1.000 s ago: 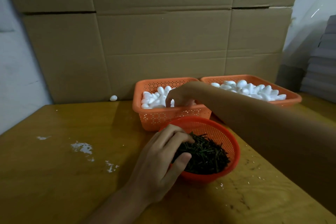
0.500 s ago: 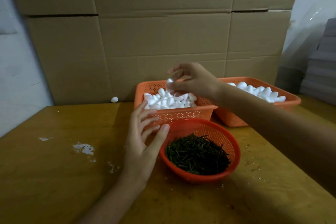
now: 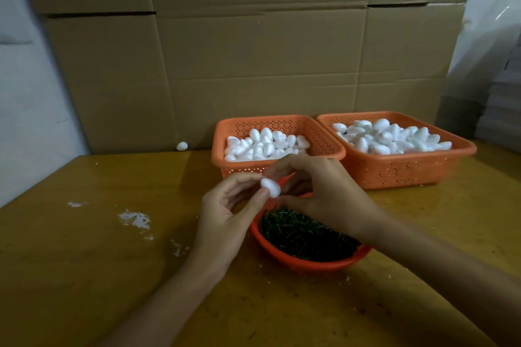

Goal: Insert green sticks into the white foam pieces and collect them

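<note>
Pinching the foam piece (image 3: pixel 270 187) between thumb and fingertips, the left hand (image 3: pixel 229 215) held its long axis toward the right hand (image 3: pixel 320 191), whose curled fingers met its other end, grasp unclear, directly above the green sticks (image 3: pixel 304 236).

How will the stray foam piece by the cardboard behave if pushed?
The stray foam piece looks rounded and lies free on the table, so it probably rolls. Being foam, it is likely light and may dent under a grip.
</note>
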`<state>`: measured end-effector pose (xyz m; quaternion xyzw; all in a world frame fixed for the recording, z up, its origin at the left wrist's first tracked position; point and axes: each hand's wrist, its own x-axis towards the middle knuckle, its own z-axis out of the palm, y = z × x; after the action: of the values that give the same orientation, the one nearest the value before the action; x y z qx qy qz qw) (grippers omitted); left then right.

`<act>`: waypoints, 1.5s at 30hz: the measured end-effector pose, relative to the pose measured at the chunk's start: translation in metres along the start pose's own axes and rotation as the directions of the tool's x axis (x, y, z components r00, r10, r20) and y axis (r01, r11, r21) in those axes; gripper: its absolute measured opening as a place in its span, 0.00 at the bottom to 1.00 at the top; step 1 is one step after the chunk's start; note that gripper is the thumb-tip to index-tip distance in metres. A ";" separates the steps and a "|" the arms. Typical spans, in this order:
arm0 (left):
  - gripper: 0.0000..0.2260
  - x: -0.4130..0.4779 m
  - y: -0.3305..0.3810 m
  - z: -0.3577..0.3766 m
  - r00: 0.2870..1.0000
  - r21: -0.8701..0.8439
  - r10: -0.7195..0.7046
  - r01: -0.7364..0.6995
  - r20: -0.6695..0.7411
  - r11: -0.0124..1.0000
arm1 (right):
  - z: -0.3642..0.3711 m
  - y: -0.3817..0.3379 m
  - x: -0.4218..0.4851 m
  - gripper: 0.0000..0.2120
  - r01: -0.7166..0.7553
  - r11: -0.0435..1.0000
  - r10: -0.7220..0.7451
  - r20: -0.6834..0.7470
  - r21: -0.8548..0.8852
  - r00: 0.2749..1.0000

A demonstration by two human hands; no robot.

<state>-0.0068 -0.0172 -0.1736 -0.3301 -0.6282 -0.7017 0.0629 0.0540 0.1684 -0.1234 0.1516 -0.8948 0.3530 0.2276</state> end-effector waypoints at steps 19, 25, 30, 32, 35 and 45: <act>0.06 -0.001 -0.006 0.002 1.000 0.125 0.011 -0.013 0.013 0.992 | -0.010 0.018 -0.014 0.05 -0.133 0.954 0.206 0.267 -0.267 0.941; 0.06 0.000 -0.005 0.001 1.000 0.050 -0.005 0.004 0.021 0.999 | -0.013 0.016 -0.015 0.02 -0.283 0.956 0.264 0.203 0.073 0.943; 0.09 0.001 -0.005 -0.001 0.999 0.005 -0.027 0.027 0.040 1.000 | -0.013 0.015 -0.015 0.05 -0.343 0.918 0.309 0.184 0.200 0.933; 0.09 0.001 -0.005 -0.002 0.999 -0.004 -0.026 0.027 0.047 1.000 | -0.013 0.014 -0.016 0.06 -0.350 0.913 0.317 0.176 0.209 0.932; 0.08 0.001 -0.005 -0.002 0.998 -0.016 -0.039 0.040 0.052 0.999 | -0.015 0.012 -0.016 0.04 -0.342 0.916 0.312 0.167 0.210 0.935; 0.09 0.002 -0.005 -0.001 0.998 -0.018 -0.027 0.028 0.057 0.999 | -0.018 0.007 -0.017 0.08 -0.307 0.920 0.270 0.174 0.244 0.947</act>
<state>-0.0109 -0.0163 -0.1768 -0.3417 -0.6277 -0.6987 0.0324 0.0710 0.1881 -0.1243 0.0710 -0.8648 0.4892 0.0884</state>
